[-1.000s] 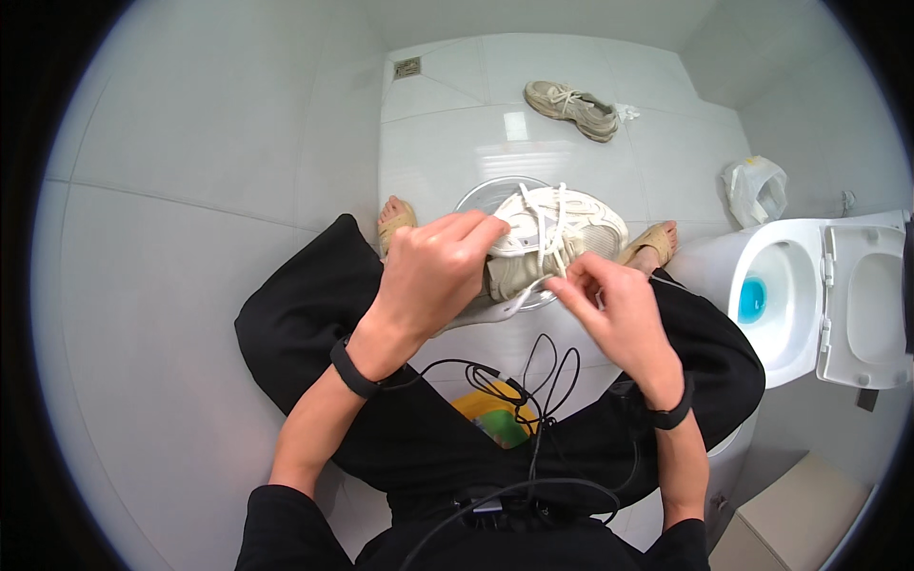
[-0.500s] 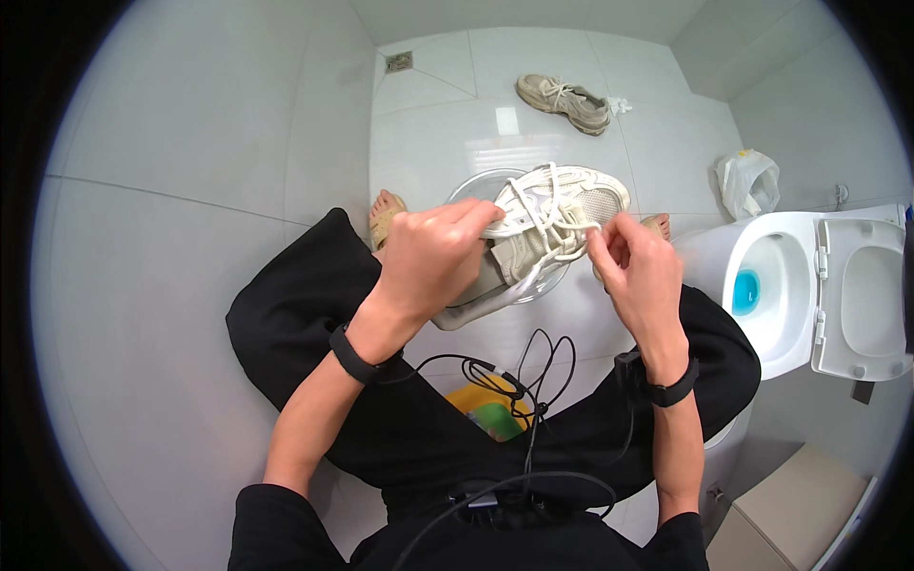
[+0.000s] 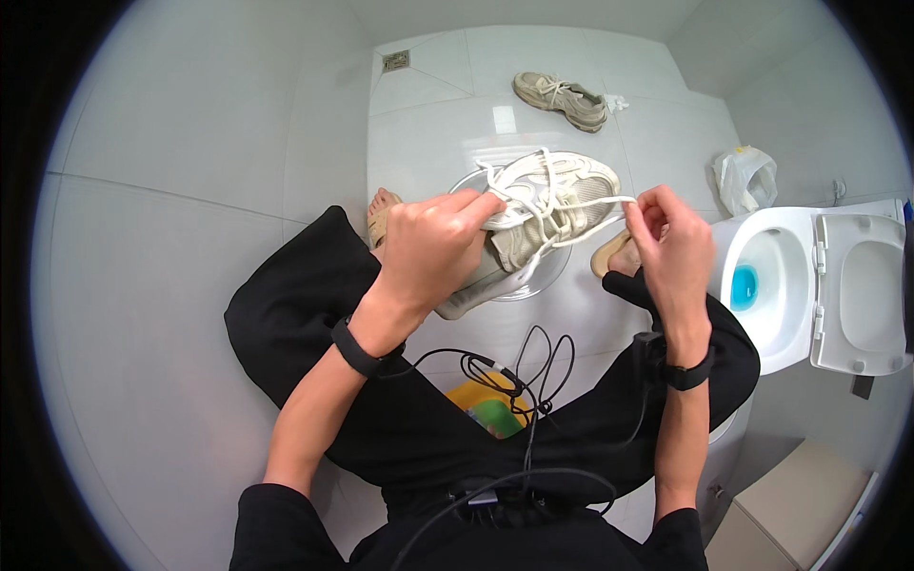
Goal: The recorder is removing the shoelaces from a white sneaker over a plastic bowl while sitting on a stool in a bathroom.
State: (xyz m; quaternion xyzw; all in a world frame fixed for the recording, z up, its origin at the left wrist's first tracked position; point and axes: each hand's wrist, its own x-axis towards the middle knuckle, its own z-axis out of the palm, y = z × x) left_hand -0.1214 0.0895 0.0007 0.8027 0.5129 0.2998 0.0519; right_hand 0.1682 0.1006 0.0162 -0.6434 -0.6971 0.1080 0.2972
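A white-and-beige sneaker (image 3: 595, 176) is held tilted above a round, see-through basin (image 3: 550, 285). My left hand (image 3: 433, 252) is closed on the sneaker's near left side, fingertips at the lacing. With thumb and index finger my right hand (image 3: 674, 252) pinches a white shoelace (image 3: 602, 201), which runs taut from the eyelets to the right. Looser lace loops cross the top of the sneaker. A pale, flat, rounded piece (image 3: 466, 303) juts out below my left hand; whether it belongs to the sneaker I cannot tell.
Another dirty beige sneaker (image 3: 562, 100) lies on the far floor, a crumpled white scrap (image 3: 617, 103) beside it. At right are an open toilet (image 3: 771, 352) and a white bag-lined bin (image 3: 747, 186). Black cables (image 3: 533, 381) hang between my knees above a yellow-green package (image 3: 495, 414).
My right hand has moved to the right, drawing the lace out longer and tauter. The sneaker has shifted slightly up and left. My right foot and trouser leg have shifted, showing more of the sandal.
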